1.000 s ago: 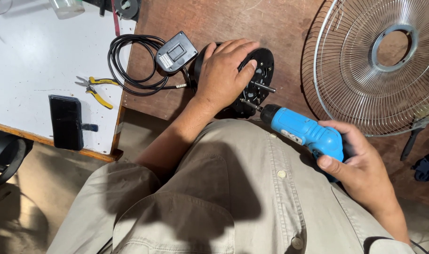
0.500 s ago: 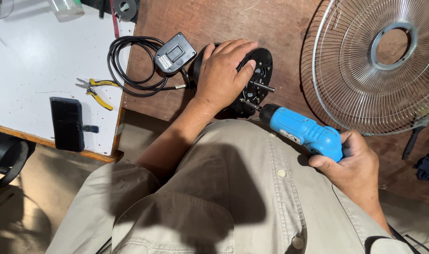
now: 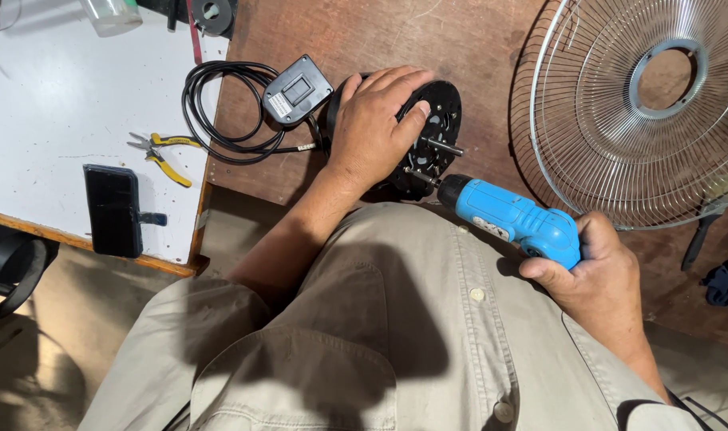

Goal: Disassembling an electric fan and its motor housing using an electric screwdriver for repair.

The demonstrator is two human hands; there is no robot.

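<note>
On the white surface (image 3: 53, 112) at far left lie yellow-handled pliers (image 3: 160, 154) and a black phone (image 3: 113, 209). A coiled black cable (image 3: 220, 112) with its adapter (image 3: 298, 90) lies just beside the black fan motor housing (image 3: 440, 132) on the brown surface (image 3: 428, 40). The left hand (image 3: 376, 128) lies palm-down on the housing, fingers spread, pressing rather than gripping. The right hand (image 3: 595, 267) has its fingers wrapped around the blue cordless screwdriver (image 3: 512, 219), bit touching the housing's lower edge. A wire fan guard (image 3: 643, 104) lies at right.
</note>
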